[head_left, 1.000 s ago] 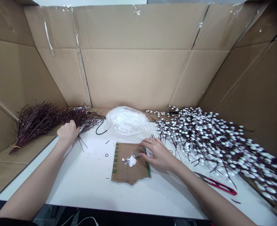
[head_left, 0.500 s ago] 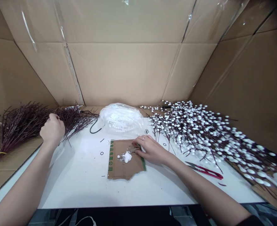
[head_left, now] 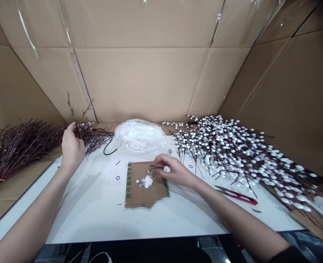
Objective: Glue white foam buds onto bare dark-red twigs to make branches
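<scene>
The white table (head_left: 109,226) spreads nearest me. On it lies a cardboard sheet (head_left: 141,201) with a white blob (head_left: 148,181), under the fingers of the right hand (head_left: 176,171), which pinch a thin brown strip (head_left: 156,167). Farther off, those of the left hand (head_left: 73,149) grip a dark twig (head_left: 72,111); beyond them, cardboard walls (head_left: 139,80) rise on three sides.

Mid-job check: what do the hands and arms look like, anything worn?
The left hand and right hand are ungloved. The right wears a small ring; a black sleeve shows farther up that arm. No left sleeve is in view.
</scene>
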Motion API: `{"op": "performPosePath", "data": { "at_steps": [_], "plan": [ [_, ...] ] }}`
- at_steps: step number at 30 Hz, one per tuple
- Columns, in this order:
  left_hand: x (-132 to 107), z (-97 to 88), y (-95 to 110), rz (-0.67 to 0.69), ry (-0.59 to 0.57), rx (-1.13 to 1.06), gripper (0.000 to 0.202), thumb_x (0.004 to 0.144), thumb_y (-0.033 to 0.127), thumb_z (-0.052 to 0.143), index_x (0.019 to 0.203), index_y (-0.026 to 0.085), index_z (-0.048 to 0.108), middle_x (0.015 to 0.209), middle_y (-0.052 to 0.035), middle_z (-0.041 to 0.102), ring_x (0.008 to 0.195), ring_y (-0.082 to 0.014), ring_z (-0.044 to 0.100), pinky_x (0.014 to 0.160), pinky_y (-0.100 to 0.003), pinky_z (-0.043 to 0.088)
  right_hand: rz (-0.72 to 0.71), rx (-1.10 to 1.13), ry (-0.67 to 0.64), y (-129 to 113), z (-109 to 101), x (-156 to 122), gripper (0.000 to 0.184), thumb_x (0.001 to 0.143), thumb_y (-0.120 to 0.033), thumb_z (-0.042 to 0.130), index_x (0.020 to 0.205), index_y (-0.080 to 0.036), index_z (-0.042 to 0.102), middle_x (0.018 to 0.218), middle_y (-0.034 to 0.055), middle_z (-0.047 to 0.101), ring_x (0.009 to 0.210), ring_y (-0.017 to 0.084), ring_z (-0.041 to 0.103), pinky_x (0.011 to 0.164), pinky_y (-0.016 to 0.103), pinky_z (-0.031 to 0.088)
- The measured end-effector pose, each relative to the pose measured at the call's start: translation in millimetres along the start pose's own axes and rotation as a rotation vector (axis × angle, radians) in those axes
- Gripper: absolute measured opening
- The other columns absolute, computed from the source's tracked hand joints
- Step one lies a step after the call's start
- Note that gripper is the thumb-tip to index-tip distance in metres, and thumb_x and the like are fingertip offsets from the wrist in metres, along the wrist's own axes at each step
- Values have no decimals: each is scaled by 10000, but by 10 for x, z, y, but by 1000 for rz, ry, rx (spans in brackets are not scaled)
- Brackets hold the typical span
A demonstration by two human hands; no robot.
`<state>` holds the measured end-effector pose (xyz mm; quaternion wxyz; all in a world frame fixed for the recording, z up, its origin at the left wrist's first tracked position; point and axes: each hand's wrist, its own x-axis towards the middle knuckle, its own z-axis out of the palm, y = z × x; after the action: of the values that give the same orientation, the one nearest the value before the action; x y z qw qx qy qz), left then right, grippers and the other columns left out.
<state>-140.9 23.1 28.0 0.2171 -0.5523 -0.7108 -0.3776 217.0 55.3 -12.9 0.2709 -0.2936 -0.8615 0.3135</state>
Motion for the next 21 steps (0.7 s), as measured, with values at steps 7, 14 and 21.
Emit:
{"op": "performPosePath", "data": {
  "at_steps": [7,14,21],
  "plan": [
    [-8,-23,-193,-84,-156,361,438,877,158,306,1299,94,405,1130,-197,576,951,-334,563,752,-468,478,0,-38,-80,-110,0,-38,265,741,-80,481,965,-209,538,826,2,606,715,139,513,637,254,415],
    [-31,-73,-433,-157,-44,466,844,733,498,591,1362,49,254,1233,-256,426,1079,-416,418,801,-529,417,-6,-68,-64,-100,19,-53,266,716,-58,473,929,-208,529,793,-5,603,676,131,503,609,247,394],
    [30,-11,-440,-115,19,326,624,839,178,407,1379,-60,202,1268,-293,379,1120,-407,382,894,-541,343,8,-65,-64,-98,40,-54,233,712,-66,487,893,-205,531,774,-10,592,654,121,489,581,232,370]
  ]
}}
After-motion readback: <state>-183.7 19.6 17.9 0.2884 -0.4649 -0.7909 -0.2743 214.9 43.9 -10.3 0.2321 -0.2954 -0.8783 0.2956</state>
